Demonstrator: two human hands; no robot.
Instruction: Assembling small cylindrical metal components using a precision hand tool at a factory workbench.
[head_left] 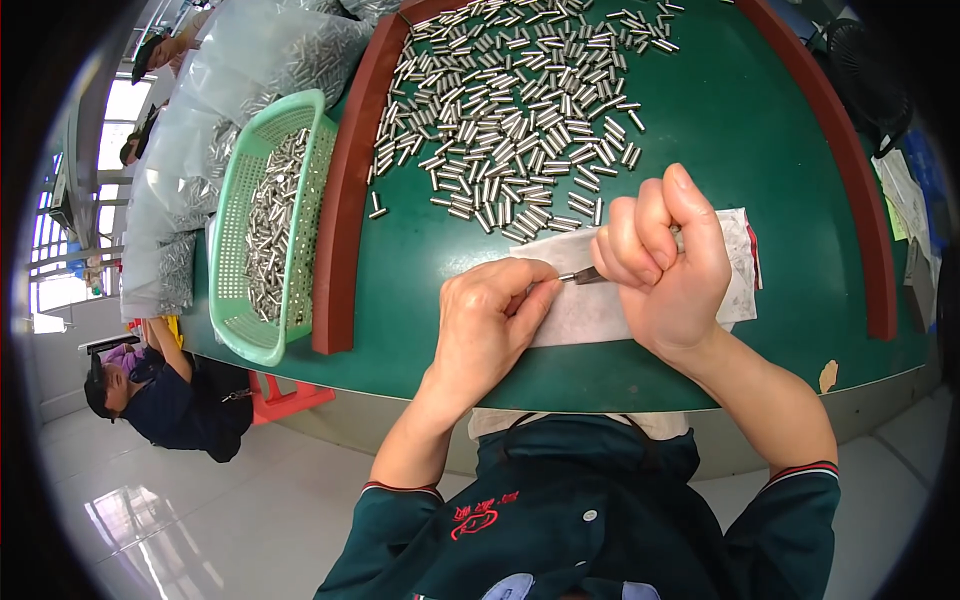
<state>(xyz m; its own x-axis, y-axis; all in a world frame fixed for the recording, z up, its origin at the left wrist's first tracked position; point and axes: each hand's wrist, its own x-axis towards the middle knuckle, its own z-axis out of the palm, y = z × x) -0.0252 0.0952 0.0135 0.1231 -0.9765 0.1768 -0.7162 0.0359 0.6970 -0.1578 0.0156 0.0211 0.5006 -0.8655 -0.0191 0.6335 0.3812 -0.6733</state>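
Observation:
My left hand (487, 318) pinches a small metal pin (566, 277) between thumb and forefinger, with only its end showing. My right hand (672, 262) is closed round a slim dark metal tool (589, 274), whose tip meets the end of the pin; its kind and handle are hidden by my fingers. Beneath both hands lies a whitish, smudged cloth (590, 325) on the green tabletop (410, 290). Just beyond them spreads a wide heap of shiny short metal pins (520, 130), and a few pins (376, 206) rest apart at its left.
Red-brown rails (340, 240) border the work area on both sides. Left of them stands a light green perforated basket (225, 260) full of metal pieces, beside clear plastic bags (165, 220) holding more. Other people (190, 395) are at the left. A dark fan (865, 80) stands at far right.

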